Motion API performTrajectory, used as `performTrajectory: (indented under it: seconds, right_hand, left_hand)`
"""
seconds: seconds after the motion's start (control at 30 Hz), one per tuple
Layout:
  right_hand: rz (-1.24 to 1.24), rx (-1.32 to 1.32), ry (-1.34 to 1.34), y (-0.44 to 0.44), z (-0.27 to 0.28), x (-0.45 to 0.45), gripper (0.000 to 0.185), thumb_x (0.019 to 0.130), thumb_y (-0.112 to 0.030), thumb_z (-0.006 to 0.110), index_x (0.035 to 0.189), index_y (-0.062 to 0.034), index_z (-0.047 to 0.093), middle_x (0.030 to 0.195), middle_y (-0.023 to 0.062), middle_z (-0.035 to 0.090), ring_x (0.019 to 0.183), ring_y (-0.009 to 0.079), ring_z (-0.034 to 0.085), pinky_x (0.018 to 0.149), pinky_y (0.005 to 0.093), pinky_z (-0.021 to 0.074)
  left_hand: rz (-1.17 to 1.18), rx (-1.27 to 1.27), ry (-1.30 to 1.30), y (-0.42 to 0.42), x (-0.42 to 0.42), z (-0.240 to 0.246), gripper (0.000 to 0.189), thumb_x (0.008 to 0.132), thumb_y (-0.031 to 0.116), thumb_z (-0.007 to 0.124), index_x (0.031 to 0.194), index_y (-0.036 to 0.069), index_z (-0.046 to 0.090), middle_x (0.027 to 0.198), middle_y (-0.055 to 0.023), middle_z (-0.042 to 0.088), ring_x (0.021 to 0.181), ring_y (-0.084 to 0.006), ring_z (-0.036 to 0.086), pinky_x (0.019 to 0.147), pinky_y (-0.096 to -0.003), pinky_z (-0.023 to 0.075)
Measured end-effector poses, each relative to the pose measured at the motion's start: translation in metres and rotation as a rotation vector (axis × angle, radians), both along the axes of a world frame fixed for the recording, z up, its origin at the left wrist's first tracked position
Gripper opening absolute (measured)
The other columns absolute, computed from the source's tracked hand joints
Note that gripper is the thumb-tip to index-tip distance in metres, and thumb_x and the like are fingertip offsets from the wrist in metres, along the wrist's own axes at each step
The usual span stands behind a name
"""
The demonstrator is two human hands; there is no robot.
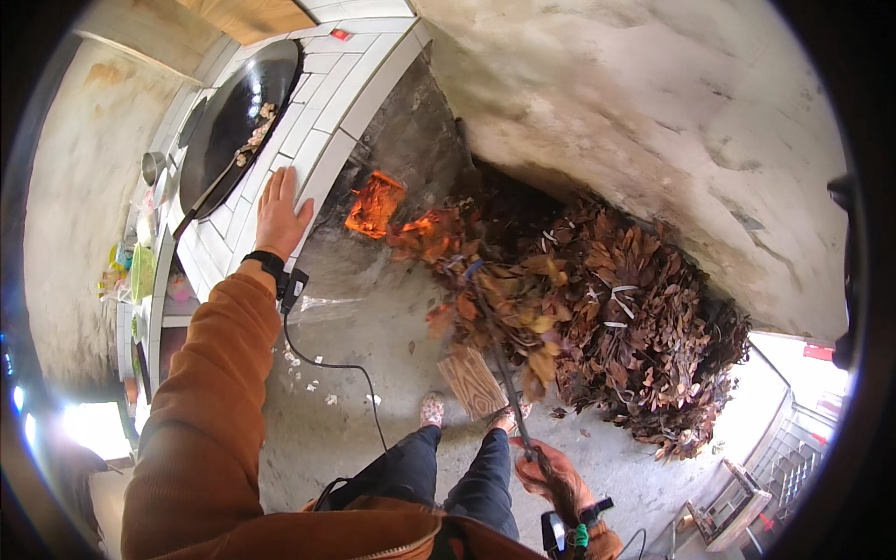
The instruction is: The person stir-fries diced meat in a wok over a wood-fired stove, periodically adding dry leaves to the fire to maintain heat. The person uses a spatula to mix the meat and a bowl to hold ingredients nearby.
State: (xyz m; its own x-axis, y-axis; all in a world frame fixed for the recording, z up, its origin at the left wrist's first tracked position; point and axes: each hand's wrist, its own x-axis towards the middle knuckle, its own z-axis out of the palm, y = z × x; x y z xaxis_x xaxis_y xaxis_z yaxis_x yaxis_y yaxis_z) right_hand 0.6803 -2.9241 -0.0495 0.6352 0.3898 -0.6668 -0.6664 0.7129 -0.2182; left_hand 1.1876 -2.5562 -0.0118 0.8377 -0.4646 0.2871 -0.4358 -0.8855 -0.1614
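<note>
My left hand (281,213) rests flat, fingers spread, on the white tiled stove top (318,115), beside a large black wok (231,119). The wok holds pale food pieces (260,133) and a long-handled utensil (210,189) that leans over its rim. In my right hand (546,472), low and in front of my body, is the long stem of a dry leafy branch (514,294). Its leaves reach towards the glowing orange stove opening (376,203) and overlap the leaf pile behind, so its outline is partly unclear.
Bundles of dry brown-leaved branches (651,329), some tied with white strips, lie against the stained wall (630,91). A wooden stool (472,383) stands by my feet. White scraps (330,400) lie on the floor. A black cable hangs from my left wrist.
</note>
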Motion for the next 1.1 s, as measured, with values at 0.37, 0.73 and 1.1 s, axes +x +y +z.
performTrajectory:
  seconds: [0.37,0.73,1.1]
  right_hand:
    - [0.044,0.469,-0.108,0.037,-0.132,0.114,0.059,0.09,-0.009,0.06,0.145,-0.0001,0.04,0.081,0.0061,0.056,0.05,0.0078,0.04,0.046,0.0233,0.0327]
    - [0.269,0.541,-0.28,0.08,-0.212,0.312,0.054,0.092,-0.006,0.057,0.144,-0.0044,0.043,0.077,0.0032,0.05,0.051,0.0068,0.037,0.046,0.0229,0.0293]
    - [0.557,-0.006,-0.793,0.168,-0.302,0.518,0.044,0.088,-0.022,0.071,0.129,-0.0088,0.06,0.087,0.0041,0.068,0.073,0.0115,0.061,0.061,0.027,0.0491]
  left_hand:
    - [0.041,0.021,0.031,-0.006,-0.001,0.006,0.067,0.089,0.026,0.066,0.145,-0.002,0.04,0.148,-0.0241,0.042,0.138,-0.0406,0.038,0.115,-0.0456,0.0318]
    - [-0.048,-0.009,0.049,-0.009,0.004,-0.002,0.068,0.086,0.013,0.069,0.146,-0.004,0.039,0.146,-0.027,0.042,0.136,-0.0423,0.04,0.113,-0.045,0.0345]
    - [-0.034,0.124,0.076,-0.003,0.008,-0.01,0.066,0.09,0.007,0.061,0.149,-0.005,0.034,0.15,-0.0239,0.04,0.138,-0.0395,0.04,0.115,-0.0435,0.0302]
